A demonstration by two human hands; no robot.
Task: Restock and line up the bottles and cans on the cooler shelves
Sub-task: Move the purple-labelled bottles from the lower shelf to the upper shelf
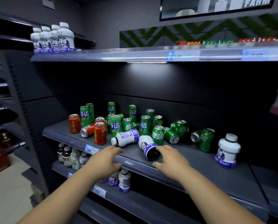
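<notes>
both hands reach over the near edge of the middle shelf (199, 165), fingers spread wide, holding nothing. the left hand (106, 160) is just near of a white bottle (127, 137) lying on its side. the right hand (170, 160) is beside the dark base of a second tipped bottle (148, 147); contact unclear. farther back are green cans (115, 125), some toppled, with red cans (100, 133) left and an upright bottle (228, 151) right.

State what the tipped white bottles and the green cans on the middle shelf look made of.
Tipped white bottles: likely opaque plastic, matte, with glossy purple wrap labels. Green cans: probably aluminium, glossy printed walls, bare silvery tops with pull tabs.
</notes>
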